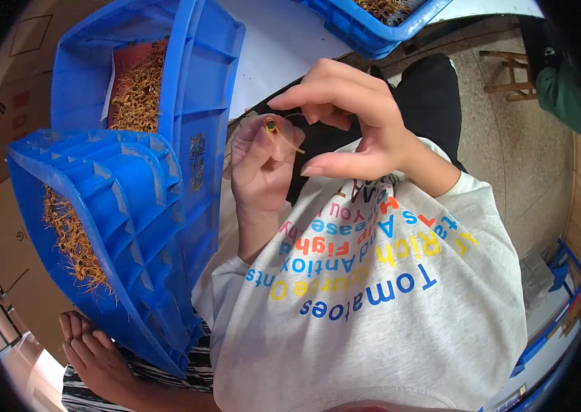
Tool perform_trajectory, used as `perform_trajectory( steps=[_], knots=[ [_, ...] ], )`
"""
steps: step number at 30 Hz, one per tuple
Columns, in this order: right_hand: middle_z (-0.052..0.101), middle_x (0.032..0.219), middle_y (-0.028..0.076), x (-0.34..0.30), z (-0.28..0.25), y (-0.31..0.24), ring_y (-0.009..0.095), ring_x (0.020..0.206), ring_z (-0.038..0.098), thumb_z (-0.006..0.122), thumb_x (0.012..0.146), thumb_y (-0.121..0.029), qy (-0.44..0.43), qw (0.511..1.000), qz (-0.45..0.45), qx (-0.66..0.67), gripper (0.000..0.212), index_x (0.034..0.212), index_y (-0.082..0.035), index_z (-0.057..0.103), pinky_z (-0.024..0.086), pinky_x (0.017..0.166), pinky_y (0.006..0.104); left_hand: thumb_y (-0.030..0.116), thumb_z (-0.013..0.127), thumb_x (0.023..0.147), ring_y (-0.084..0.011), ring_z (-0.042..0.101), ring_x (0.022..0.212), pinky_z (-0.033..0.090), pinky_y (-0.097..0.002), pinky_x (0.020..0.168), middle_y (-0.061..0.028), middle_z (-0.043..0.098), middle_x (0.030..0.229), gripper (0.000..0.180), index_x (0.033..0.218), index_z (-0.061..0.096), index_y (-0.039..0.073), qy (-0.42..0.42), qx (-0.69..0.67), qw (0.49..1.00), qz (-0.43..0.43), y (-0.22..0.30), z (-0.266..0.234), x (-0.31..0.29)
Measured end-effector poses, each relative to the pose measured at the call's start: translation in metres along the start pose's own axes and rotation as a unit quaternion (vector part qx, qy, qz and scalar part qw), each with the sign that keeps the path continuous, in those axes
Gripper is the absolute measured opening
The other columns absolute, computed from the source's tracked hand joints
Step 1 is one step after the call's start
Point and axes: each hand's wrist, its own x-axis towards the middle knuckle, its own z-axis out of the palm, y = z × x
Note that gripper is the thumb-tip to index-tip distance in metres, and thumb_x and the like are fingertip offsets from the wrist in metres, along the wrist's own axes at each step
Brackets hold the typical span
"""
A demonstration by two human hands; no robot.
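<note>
Between thumb and fingertips, my left hand (260, 165) pinches a small coil (272, 126) with a dark green centre and yellowish wire around it. A thin pale wire end (293, 143) sticks out of it toward the lower right. My right hand (355, 117) hovers just right of the coil, thumb and index finger spread wide apart and the other fingers bent. I see nothing held in it, though a faint thin line near its fingertips is too blurred to make out.
Blue bins stand at the left: one (201, 82) holds many yellowish wire coils (141, 89), and a tilted one (119, 178) has more. Another blue bin (359, 34) sits on the white table (270, 48). A co-worker's hand (95, 353) rests beside the tilted bin. A wooden stool (510, 75) stands far right.
</note>
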Motion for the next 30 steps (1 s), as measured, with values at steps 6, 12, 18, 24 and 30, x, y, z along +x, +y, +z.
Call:
perform_trajectory(
  steps=[6, 12, 18, 24, 30],
  knots=[
    [0.058, 0.086, 0.004, 0.000, -0.003, -0.003, 0.009, 0.063, 0.041, 0.083, 0.069, -0.021, 0.024, 0.998, -0.006, -0.058, 0.045, 0.106, -0.001, 0.069, 0.031, 0.052, 0.0187, 0.008, 0.053, 0.094, -0.0107, 0.044, 0.065, 0.035, -0.0257, 0.067, -0.0030, 0.055, 0.068, 0.022, 0.111, 0.065, 0.001, 0.061, 0.038, 0.997, 0.021, 0.002, 0.008, 0.001],
    [0.058, 0.085, 0.004, 0.000, -0.001, -0.005, 0.011, 0.064, 0.045, 0.080, 0.072, -0.012, 0.048, 0.996, 0.022, -0.067, 0.033, 0.102, -0.002, 0.069, 0.034, 0.053, 0.0199, 0.009, 0.055, 0.094, -0.0095, 0.043, 0.065, 0.037, -0.0257, 0.070, -0.0022, 0.054, 0.067, 0.021, 0.112, 0.065, 0.001, 0.054, -0.037, 0.998, -0.003, 0.004, 0.008, 0.000],
    [0.058, 0.082, 0.005, -0.005, -0.004, 0.015, 0.012, 0.063, 0.046, 0.079, 0.071, -0.006, 0.031, 0.994, -0.059, -0.086, 0.026, 0.094, -0.002, 0.071, 0.034, 0.053, 0.0204, 0.010, 0.057, 0.094, -0.0084, 0.043, 0.064, 0.039, -0.0264, 0.069, -0.0022, 0.054, 0.070, 0.021, 0.112, 0.065, 0.002, 0.037, -0.045, 0.998, 0.000, 0.003, 0.006, 0.001],
    [0.059, 0.080, 0.005, -0.003, -0.003, 0.012, 0.013, 0.063, 0.046, 0.078, 0.071, -0.003, 0.025, 0.994, -0.069, -0.082, 0.017, 0.086, -0.001, 0.071, 0.035, 0.053, 0.0209, 0.009, 0.058, 0.093, -0.0085, 0.044, 0.064, 0.038, -0.0263, 0.067, -0.0029, 0.056, 0.075, 0.020, 0.111, 0.065, 0.003, 0.079, 0.015, 0.997, 0.004, 0.003, 0.003, -0.003],
    [0.060, 0.082, 0.006, -0.002, -0.006, -0.002, 0.013, 0.065, 0.048, 0.074, 0.074, 0.002, 0.006, 1.000, 0.025, -0.015, 0.012, 0.085, -0.001, 0.071, 0.036, 0.054, 0.0208, 0.009, 0.057, 0.093, -0.0090, 0.044, 0.065, 0.040, -0.0264, 0.072, -0.0035, 0.056, 0.079, 0.019, 0.110, 0.065, 0.003, 0.041, -0.053, 0.998, 0.009, 0.001, 0.001, -0.001]
  ],
)
